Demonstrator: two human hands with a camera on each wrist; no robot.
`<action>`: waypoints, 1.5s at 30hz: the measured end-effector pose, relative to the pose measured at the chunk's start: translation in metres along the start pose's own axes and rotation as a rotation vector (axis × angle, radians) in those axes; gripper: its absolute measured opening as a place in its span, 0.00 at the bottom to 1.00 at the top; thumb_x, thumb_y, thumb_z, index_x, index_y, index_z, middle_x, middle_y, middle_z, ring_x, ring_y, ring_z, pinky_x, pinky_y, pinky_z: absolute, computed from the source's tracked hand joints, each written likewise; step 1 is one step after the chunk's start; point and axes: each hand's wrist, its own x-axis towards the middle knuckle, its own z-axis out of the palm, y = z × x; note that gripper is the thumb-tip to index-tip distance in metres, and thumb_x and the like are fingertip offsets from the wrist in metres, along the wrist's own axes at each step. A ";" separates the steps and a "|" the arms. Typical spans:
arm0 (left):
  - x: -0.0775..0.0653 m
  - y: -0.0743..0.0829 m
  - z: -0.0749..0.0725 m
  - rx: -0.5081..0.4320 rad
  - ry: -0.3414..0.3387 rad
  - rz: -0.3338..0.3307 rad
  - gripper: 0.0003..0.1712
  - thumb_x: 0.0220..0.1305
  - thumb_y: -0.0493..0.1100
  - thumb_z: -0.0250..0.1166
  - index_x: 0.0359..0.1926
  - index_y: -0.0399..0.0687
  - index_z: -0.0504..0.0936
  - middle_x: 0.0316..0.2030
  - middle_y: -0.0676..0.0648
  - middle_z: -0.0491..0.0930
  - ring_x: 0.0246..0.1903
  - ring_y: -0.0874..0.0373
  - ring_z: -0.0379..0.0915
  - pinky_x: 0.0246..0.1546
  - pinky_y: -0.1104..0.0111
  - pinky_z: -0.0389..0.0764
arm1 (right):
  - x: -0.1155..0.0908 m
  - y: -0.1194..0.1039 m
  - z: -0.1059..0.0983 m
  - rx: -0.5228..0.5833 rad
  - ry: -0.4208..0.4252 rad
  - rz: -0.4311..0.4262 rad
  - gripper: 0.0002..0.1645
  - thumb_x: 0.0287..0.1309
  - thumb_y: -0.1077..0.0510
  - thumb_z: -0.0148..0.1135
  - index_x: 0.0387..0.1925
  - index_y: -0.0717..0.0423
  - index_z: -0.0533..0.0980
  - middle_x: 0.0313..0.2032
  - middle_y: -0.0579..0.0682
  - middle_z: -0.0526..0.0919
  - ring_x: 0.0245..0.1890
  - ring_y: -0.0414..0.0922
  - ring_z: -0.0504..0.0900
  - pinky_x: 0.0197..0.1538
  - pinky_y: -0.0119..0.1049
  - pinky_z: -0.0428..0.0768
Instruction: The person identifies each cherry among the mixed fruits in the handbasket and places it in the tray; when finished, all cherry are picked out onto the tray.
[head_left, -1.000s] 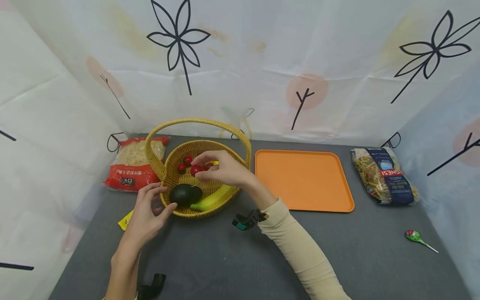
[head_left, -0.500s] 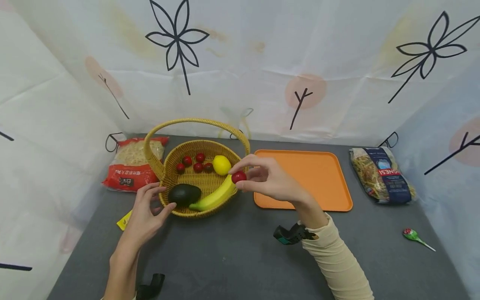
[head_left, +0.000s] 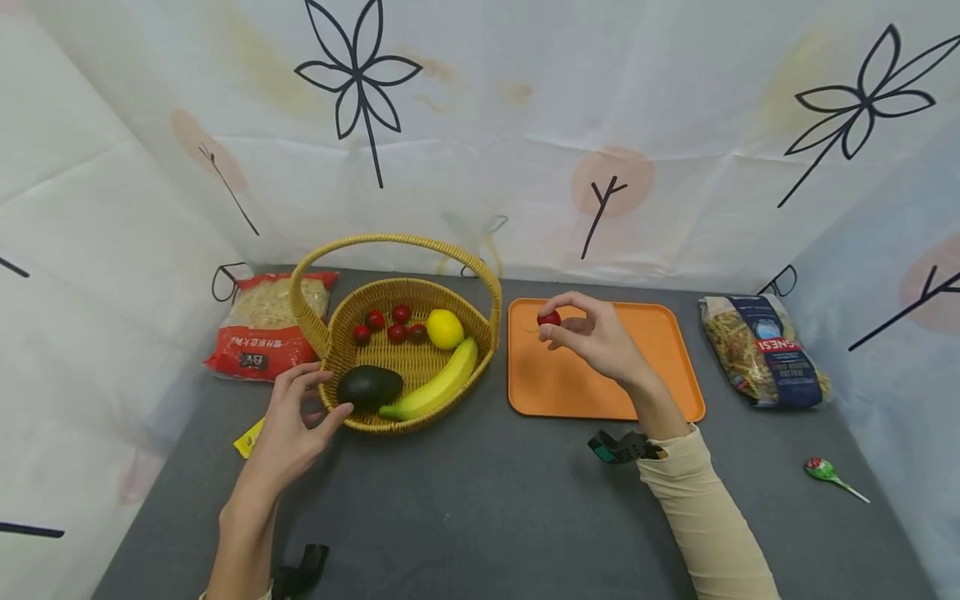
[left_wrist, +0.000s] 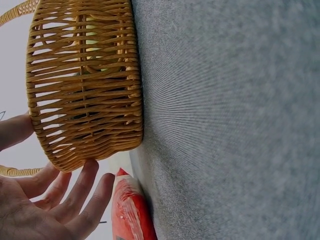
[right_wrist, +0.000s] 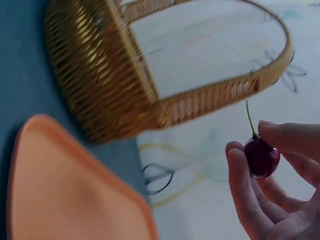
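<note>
Between the thumb and fingertips of my right hand [head_left: 596, 337] is a dark red cherry [right_wrist: 262, 157], its green stem pointing up in the right wrist view. The hand is over the left part of the orange tray [head_left: 637, 400]. My left hand [head_left: 292, 429] holds the near left side of the yellow wicker basket [left_wrist: 85, 90], thumb at the rim and fingers along the outer wall. Inside the basket lie a dark green avocado [head_left: 370, 387], a banana [head_left: 435, 387], a yellow lemon [head_left: 445, 329] and several cherries [head_left: 397, 333].
A red bag of noodles [head_left: 262, 333] leans behind the basket's left side, and a yellow packet [head_left: 247, 437] is partly hidden by the left forearm. Right of the tray lie a pasta bag [head_left: 765, 350] and a green lollipop [head_left: 825, 471]. Printed cloth walls enclose the table's back and sides.
My right hand has lifted the cherry out of the basket and carried it rightward, over the tray. The left hand has stayed at the basket.
</note>
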 end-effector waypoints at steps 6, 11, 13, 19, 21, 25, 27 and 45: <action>0.001 -0.001 0.001 0.005 -0.002 -0.003 0.35 0.73 0.47 0.73 0.71 0.34 0.72 0.78 0.32 0.57 0.67 0.34 0.69 0.62 0.35 0.85 | 0.010 0.033 -0.008 -0.021 0.036 0.151 0.21 0.75 0.67 0.63 0.66 0.66 0.76 0.67 0.68 0.79 0.54 0.55 0.93 0.58 0.29 0.89; 0.001 -0.002 0.001 0.010 0.005 0.006 0.34 0.73 0.46 0.73 0.71 0.34 0.72 0.77 0.32 0.58 0.66 0.34 0.70 0.61 0.36 0.85 | 0.021 0.056 -0.009 -0.060 0.034 0.196 0.26 0.78 0.68 0.59 0.72 0.68 0.71 0.67 0.70 0.79 0.59 0.67 0.88 0.61 0.40 0.90; 0.001 -0.002 0.001 0.009 0.005 0.009 0.34 0.73 0.46 0.73 0.71 0.34 0.72 0.77 0.32 0.58 0.66 0.35 0.70 0.61 0.36 0.86 | 0.025 0.063 -0.008 -0.082 0.042 0.196 0.26 0.77 0.66 0.61 0.72 0.68 0.72 0.66 0.69 0.80 0.57 0.68 0.89 0.59 0.45 0.91; 0.001 -0.002 0.000 0.010 0.004 0.012 0.34 0.73 0.46 0.73 0.71 0.34 0.72 0.78 0.32 0.58 0.66 0.35 0.70 0.61 0.36 0.86 | 0.038 0.079 -0.004 -0.164 0.042 0.201 0.23 0.75 0.64 0.66 0.66 0.67 0.78 0.66 0.66 0.83 0.55 0.65 0.90 0.49 0.38 0.93; 0.001 -0.002 0.000 0.006 0.001 0.009 0.34 0.73 0.45 0.73 0.71 0.34 0.72 0.78 0.32 0.58 0.66 0.35 0.69 0.61 0.36 0.85 | 0.043 0.083 -0.002 -0.172 0.038 0.207 0.22 0.74 0.66 0.66 0.66 0.67 0.78 0.67 0.66 0.81 0.58 0.65 0.89 0.47 0.30 0.90; 0.000 -0.002 0.000 0.004 -0.003 0.004 0.35 0.73 0.46 0.73 0.72 0.34 0.71 0.78 0.32 0.57 0.66 0.34 0.69 0.62 0.36 0.85 | 0.052 0.089 0.001 -0.184 0.028 0.197 0.22 0.72 0.68 0.67 0.64 0.68 0.79 0.66 0.69 0.81 0.60 0.66 0.88 0.42 0.24 0.84; 0.000 -0.002 0.000 0.003 -0.003 0.002 0.35 0.73 0.46 0.73 0.72 0.34 0.71 0.78 0.32 0.57 0.67 0.34 0.69 0.62 0.35 0.85 | 0.056 0.090 0.003 -0.215 0.029 0.186 0.21 0.72 0.67 0.68 0.63 0.67 0.80 0.63 0.69 0.84 0.59 0.66 0.89 0.41 0.24 0.82; -0.001 0.002 -0.001 -0.002 -0.010 -0.009 0.34 0.74 0.45 0.73 0.72 0.33 0.71 0.78 0.32 0.57 0.65 0.34 0.71 0.62 0.37 0.85 | 0.063 0.093 0.009 -0.324 0.012 0.169 0.24 0.69 0.66 0.72 0.63 0.66 0.79 0.59 0.68 0.86 0.59 0.66 0.87 0.66 0.59 0.86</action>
